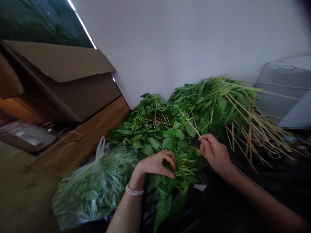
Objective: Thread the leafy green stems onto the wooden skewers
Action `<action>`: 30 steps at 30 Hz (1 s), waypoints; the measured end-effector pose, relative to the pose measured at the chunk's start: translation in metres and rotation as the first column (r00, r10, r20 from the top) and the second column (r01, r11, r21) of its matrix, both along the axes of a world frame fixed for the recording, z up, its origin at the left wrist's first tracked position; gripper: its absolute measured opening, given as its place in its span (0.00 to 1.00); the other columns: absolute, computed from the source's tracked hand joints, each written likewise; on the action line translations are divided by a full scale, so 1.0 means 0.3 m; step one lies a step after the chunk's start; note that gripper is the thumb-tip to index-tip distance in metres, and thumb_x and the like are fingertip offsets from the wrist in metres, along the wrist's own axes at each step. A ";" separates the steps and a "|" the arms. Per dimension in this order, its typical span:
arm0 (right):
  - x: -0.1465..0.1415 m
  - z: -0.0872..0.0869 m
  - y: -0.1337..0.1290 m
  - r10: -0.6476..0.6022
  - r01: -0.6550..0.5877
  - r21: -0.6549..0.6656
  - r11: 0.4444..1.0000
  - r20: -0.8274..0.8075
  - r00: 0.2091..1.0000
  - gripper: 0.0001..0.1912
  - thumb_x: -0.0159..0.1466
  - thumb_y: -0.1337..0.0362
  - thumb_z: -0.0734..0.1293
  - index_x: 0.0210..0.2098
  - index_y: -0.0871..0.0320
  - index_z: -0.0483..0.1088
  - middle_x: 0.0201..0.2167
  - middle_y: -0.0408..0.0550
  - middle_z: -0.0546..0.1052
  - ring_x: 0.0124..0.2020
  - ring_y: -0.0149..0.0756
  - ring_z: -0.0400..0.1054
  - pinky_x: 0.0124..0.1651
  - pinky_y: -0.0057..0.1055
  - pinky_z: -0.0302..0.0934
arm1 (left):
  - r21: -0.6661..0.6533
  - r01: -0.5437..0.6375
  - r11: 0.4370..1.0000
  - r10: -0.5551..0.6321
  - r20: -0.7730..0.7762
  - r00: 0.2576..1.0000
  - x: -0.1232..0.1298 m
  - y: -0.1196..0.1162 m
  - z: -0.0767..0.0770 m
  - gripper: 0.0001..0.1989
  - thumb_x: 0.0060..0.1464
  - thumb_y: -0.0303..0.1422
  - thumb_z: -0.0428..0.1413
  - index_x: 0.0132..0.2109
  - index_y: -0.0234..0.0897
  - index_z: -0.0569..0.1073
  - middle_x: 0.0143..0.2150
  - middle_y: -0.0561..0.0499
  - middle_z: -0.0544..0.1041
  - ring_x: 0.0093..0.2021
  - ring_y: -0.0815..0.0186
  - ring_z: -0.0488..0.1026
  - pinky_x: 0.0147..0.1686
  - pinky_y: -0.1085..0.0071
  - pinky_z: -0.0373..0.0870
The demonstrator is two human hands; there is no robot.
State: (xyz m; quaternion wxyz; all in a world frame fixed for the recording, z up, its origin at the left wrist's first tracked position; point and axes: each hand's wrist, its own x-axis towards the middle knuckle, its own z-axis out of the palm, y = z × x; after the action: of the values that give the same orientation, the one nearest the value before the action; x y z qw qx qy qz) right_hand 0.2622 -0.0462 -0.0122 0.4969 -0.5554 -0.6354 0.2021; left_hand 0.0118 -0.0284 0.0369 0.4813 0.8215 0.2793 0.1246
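Note:
My right hand (215, 156) pinches the near end of a thin pale stick (191, 125) between thumb and fingers. The stick slants up and to the left over the leafy greens, with light green bits by its far end. My left hand (156, 164), with a pearl-like bracelet (134, 191) at the wrist, curves beside a small bundle of cut green stems (186, 170). A gap shows between its thumb and curled fingers, and I see nothing held there. Broad green leaves (163, 207) spread below this hand.
A tied clear plastic bag (97, 187) full of greens lies at the left. Leafy bunches (199, 94) are heaped against the white wall (170, 42). Many long straw-coloured sticks (264, 136) jut out at the right. An opened cardboard box (73, 87) stands upper left.

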 end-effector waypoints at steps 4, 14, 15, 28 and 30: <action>0.000 0.002 -0.005 0.010 -0.010 -0.005 1.000 0.003 1.000 0.13 0.68 0.55 0.54 0.40 0.55 0.65 0.20 0.40 0.70 0.21 0.33 0.67 0.27 0.27 0.58 | -0.088 -0.073 0.993 0.084 0.124 0.989 0.001 0.000 -0.003 0.08 0.46 0.37 0.65 0.34 0.39 0.82 0.39 0.45 0.76 0.42 0.60 0.73 0.47 0.66 0.67; -0.004 0.005 -0.004 0.034 -0.035 0.009 0.999 0.023 0.999 0.13 0.68 0.56 0.54 0.40 0.56 0.65 0.21 0.40 0.70 0.21 0.31 0.66 0.27 0.26 0.58 | -0.583 -0.502 0.639 0.756 0.595 0.271 -0.020 0.048 -0.033 0.16 0.40 0.42 0.68 0.35 0.40 0.76 0.29 0.55 0.76 0.34 0.65 0.74 0.42 0.68 0.69; -0.004 0.006 -0.005 0.038 -0.038 0.013 0.999 0.029 0.999 0.12 0.68 0.57 0.54 0.39 0.56 0.65 0.21 0.40 0.70 0.21 0.31 0.66 0.27 0.26 0.58 | -0.593 -0.514 0.620 0.769 0.590 0.247 -0.019 0.051 -0.032 0.17 0.40 0.42 0.68 0.36 0.40 0.76 0.28 0.55 0.75 0.34 0.66 0.74 0.42 0.68 0.69; -0.007 -0.001 -0.012 0.091 -0.091 0.011 0.996 -0.056 0.994 0.12 0.70 0.57 0.52 0.39 0.55 0.63 0.25 0.39 0.71 0.20 0.27 0.63 0.29 0.26 0.58 | -0.197 -0.651 0.733 0.657 0.453 0.602 0.029 0.039 -0.067 0.16 0.49 0.44 0.62 0.37 0.36 0.74 0.34 0.51 0.77 0.35 0.67 0.70 0.40 0.72 0.64; -0.012 0.001 -0.018 0.126 -0.125 0.008 0.992 -0.073 0.989 0.12 0.71 0.58 0.52 0.39 0.54 0.63 0.25 0.39 0.71 0.19 0.26 0.62 0.28 0.26 0.58 | -0.188 -0.636 0.748 0.645 0.431 0.631 0.029 0.033 -0.063 0.17 0.45 0.42 0.66 0.38 0.35 0.76 0.34 0.51 0.77 0.35 0.66 0.71 0.40 0.71 0.65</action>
State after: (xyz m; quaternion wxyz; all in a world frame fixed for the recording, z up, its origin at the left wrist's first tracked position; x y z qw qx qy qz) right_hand 0.2585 -0.0518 -0.0118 0.5071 -0.5057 -0.6509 0.2519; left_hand 0.0205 -0.0184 0.0181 0.4655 0.6081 0.4283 0.4797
